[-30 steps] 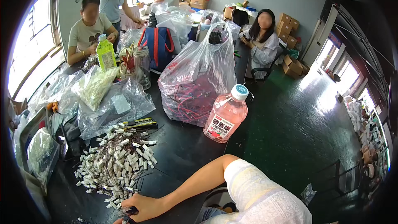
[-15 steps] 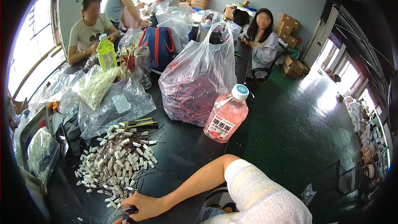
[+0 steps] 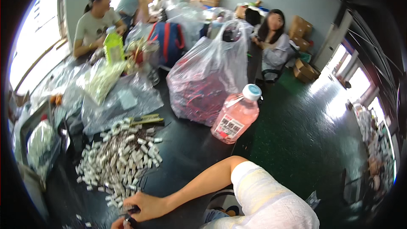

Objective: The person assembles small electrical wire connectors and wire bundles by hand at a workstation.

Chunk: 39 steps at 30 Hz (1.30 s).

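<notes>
My right hand [image 3: 146,206] reaches across from the lower right, with a white sleeve on the arm, to the near edge of a pile of small white pieces [image 3: 121,159] on the dark table [image 3: 190,152]. Its fingers pinch a small dark part [image 3: 130,218] at the bottom edge of the view. Only a sliver of my left hand [image 3: 116,224] shows there, touching the same part; the frame cuts off its fingers.
A pink bottle with a white cap [image 3: 235,115] stands right of the pile. Behind it is a large clear bag of red wires [image 3: 207,80], more plastic bags [image 3: 114,97], a green bottle [image 3: 113,46] and a blue-red backpack [image 3: 169,39]. Several people sit or stand around the far end.
My hands have stayed at the pile's near edge. A standing person at the far end has shifted slightly.
</notes>
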Motion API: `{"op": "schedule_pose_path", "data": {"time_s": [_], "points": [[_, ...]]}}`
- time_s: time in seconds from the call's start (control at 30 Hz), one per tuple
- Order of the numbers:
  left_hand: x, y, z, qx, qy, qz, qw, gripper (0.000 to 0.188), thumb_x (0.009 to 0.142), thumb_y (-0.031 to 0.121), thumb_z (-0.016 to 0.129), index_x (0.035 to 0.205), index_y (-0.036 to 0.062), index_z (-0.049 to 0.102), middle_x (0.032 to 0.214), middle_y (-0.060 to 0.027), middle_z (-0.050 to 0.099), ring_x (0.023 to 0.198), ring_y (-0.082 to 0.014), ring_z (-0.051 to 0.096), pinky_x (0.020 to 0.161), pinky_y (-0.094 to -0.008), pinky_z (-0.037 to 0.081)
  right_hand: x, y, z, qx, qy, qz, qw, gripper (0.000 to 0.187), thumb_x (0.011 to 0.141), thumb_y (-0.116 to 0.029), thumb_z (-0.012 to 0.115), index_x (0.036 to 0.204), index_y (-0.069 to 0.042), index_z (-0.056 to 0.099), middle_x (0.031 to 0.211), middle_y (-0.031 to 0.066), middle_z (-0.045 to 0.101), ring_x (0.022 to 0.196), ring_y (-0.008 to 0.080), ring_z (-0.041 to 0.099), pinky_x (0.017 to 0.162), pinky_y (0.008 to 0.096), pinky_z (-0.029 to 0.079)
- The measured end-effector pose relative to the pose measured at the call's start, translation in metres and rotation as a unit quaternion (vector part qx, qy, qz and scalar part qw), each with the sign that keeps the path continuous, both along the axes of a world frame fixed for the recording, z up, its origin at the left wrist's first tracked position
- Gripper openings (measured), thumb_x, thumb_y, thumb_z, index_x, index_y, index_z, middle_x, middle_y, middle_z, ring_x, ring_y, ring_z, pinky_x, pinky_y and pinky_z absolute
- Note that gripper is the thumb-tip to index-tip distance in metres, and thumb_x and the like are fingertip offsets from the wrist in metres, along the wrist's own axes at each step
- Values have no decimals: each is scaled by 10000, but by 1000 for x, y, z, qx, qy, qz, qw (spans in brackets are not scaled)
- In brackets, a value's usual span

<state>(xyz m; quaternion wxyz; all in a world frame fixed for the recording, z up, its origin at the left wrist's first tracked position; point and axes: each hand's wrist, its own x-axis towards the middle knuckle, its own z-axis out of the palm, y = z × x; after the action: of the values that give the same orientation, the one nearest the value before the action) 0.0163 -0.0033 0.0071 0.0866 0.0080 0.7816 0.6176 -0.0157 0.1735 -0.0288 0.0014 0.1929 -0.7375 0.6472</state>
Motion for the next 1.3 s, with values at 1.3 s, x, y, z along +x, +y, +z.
{"op": "schedule_pose_path", "data": {"time_s": [1.3], "points": [[-25, -1, -20, -6, 116, -65, 991, 90, 744, -3, 605, 833, -14, 609, 709, -67, 604, 541, -94, 512, 469, -229, 389, -14, 15, 14, 17, -173, 50, 983, 126, 739, -24, 641, 837, 3, 566, 642, -7, 548, 578, 28, 473, 516, 177, 372]]}}
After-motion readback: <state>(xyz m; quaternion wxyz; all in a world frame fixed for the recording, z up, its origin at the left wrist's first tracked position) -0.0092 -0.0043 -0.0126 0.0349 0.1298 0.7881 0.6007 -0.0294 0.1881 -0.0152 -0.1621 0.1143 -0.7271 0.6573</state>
